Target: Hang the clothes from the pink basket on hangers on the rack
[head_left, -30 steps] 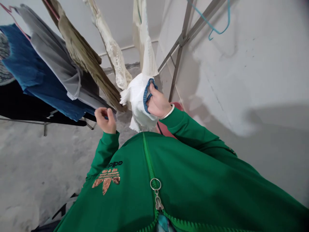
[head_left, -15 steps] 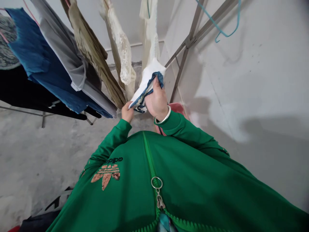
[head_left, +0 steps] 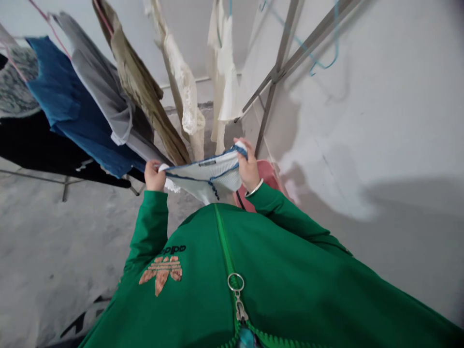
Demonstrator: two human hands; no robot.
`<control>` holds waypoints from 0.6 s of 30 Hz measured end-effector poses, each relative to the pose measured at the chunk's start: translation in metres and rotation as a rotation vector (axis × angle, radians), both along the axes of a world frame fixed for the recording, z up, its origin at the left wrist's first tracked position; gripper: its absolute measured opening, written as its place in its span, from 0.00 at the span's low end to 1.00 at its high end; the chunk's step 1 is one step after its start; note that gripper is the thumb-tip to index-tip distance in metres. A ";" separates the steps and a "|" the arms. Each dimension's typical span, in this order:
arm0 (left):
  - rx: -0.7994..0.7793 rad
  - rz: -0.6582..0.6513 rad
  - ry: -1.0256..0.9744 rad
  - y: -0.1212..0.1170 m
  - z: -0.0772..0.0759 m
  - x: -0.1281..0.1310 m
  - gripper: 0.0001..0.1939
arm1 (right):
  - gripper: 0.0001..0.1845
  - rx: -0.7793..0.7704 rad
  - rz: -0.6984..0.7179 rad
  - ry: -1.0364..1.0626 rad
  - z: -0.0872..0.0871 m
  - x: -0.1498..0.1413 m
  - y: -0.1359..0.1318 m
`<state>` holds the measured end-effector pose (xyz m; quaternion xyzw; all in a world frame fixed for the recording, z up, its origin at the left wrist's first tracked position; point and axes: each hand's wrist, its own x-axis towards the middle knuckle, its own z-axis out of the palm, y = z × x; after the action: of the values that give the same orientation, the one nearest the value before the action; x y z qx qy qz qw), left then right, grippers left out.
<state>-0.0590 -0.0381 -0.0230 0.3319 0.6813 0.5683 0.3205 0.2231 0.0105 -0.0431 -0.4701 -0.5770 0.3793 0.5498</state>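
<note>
Holding a white garment with blue trim (head_left: 206, 176) pulled open between my hands, I stood in front of a row of hanging laundry. A pink container (head_left: 264, 176) sat just beyond and below my right hand (head_left: 247, 166), partly hidden by my green jacket sleeve (head_left: 279, 205); I could not see what lay inside it.

The garment hung in front of my chest, its top edge stretched nearly flat, with a narrow blue binding along the edge and a small label (head_left: 207, 163) near the middle. Its lower part sagged in pale folds, and a short blue tie dangled below the binding. My left hand (head_left: 155, 176) pinched one end in a narrow, closed grip, and my right hand held the other end the same way, fingers closed on the blue edge.

Half a second earlier, the cloth had been bunched in a crumpled wad against my right palm, with my hands close together. Now my hands stood well apart and the fabric was spread between them.

Beside my left hand hung a grey garment (head_left: 97, 92) and an olive-brown garment (head_left: 137, 92). Past my right hand rose the legs of a metal drying rack (head_left: 275, 72).
</note>
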 end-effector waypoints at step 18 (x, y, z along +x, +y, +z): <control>-0.319 -0.591 0.514 -0.016 -0.029 0.053 0.18 | 0.17 -0.077 0.014 -0.217 0.082 0.142 0.117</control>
<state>-0.0056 -0.0544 -0.0521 0.5901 0.6941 0.2379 0.3367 0.3649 0.1270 0.0385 -0.5251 -0.6215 0.3520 0.4628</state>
